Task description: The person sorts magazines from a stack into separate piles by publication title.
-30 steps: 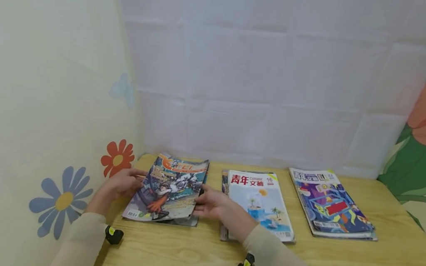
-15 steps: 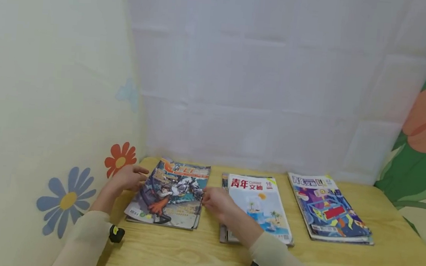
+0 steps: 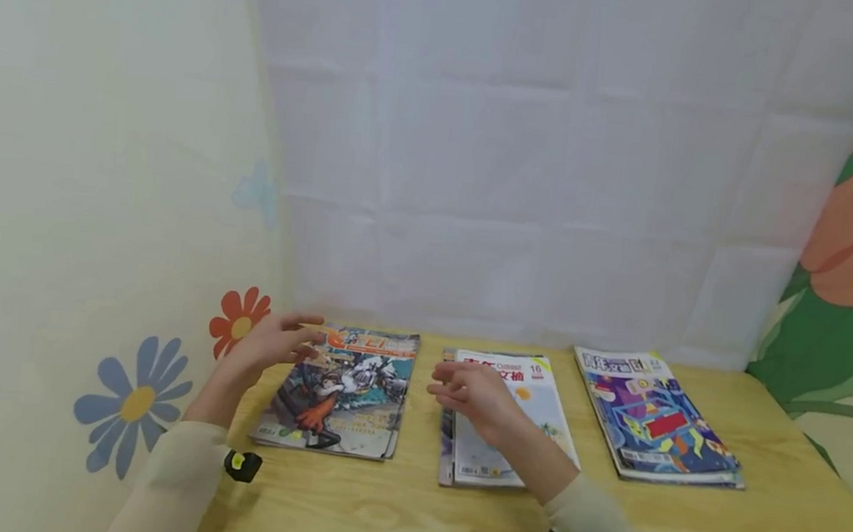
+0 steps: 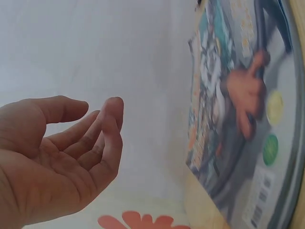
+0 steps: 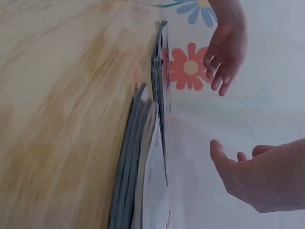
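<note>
My left hand (image 3: 269,349) hovers over the upper left edge of a comic-style magazine (image 3: 355,402); the left wrist view shows its fingers loosely bent with nothing in them, apart from the cover (image 4: 224,105). Raised above a white-covered magazine (image 3: 547,401) in the middle is my right hand (image 3: 480,397), which hides part of that cover. In the right wrist view the right hand (image 5: 262,174) holds nothing, its fingers relaxed. The white magazine tops a stack whose edges (image 5: 128,171) show there. The comic-style magazine lies flat on another one.
A purple-covered magazine stack (image 3: 663,418) lies at the right on the wooden table (image 3: 377,513). Behind the table hangs a creased white sheet (image 3: 532,166). A wall with flower pictures (image 3: 133,402) stands close on the left.
Both hands have let go of the left magazines and lifted. The right hand has moved right, over the middle stack. The left magazines now lie flatter and more evenly aligned.
</note>
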Demonstrator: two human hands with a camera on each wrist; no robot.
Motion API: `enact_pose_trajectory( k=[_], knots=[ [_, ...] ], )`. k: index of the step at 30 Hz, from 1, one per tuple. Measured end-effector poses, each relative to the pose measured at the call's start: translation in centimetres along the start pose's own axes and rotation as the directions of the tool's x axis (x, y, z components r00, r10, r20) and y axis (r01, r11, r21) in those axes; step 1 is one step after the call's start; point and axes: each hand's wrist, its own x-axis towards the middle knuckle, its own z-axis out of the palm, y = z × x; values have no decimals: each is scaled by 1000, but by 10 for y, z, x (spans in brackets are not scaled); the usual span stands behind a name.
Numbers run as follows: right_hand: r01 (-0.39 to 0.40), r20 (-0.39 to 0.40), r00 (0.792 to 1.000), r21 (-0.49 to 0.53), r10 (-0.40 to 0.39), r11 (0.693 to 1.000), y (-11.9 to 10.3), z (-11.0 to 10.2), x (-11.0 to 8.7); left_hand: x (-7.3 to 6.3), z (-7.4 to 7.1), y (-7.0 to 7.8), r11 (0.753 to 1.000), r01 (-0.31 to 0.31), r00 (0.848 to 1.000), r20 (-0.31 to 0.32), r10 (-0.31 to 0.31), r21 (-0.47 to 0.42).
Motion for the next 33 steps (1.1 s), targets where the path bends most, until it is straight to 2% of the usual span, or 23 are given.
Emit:
enact_pose_trajectory(
  k=[3, 8, 13, 14, 16, 18, 20, 21, 24, 25, 29, 33],
  knots=[
    [3, -21, 1000, -19, -4, 1000, -6, -14, -5, -3, 8, 11, 999, -34, 999, 9, 34, -8],
    [54, -53, 997, -140, -62, 989, -14, -36, -14, -9, 25, 27, 997, -74, 997, 36, 75, -25],
    [131, -101, 981, -291, -167, 948, -16, -59, -24, -10, 47, 34, 996, -92, 991, 93, 91, -1],
    [142, -112, 975, -342, -190, 929, -17, -63, -26, -10, 51, 35, 995, -100, 989, 109, 99, 1],
    [143, -129, 965, -472, -228, 870, -18, -71, -30, -10, 61, 37, 994, -107, 985, 136, 108, -16],
    [135, -125, 958, -596, -258, 792, -20, -77, -33, -11, 70, 39, 992, -119, 979, 160, 124, -44],
    [133, -99, 953, -712, -286, 689, -23, -87, -36, -12, 80, 43, 989, -129, 974, 181, 139, -68],
    [138, -78, 953, -750, -293, 647, -25, -92, -38, -12, 84, 45, 989, -134, 972, 183, 144, -66],
    [160, -15, 955, -815, -296, 556, -30, -107, -40, -14, 97, 49, 986, -148, 966, 202, 160, -71],
    [167, 0, 954, -828, -298, 535, -31, -113, -40, -14, 101, 50, 985, -154, 964, 209, 166, -73],
    [181, 29, 955, -847, -297, 499, -31, -131, -42, -14, 119, 52, 982, -166, 959, 218, 182, -88],
    [159, 17, 955, -870, -295, 466, -24, -145, -42, -11, 136, 51, 982, -163, 961, 209, 180, -96]
  ],
)
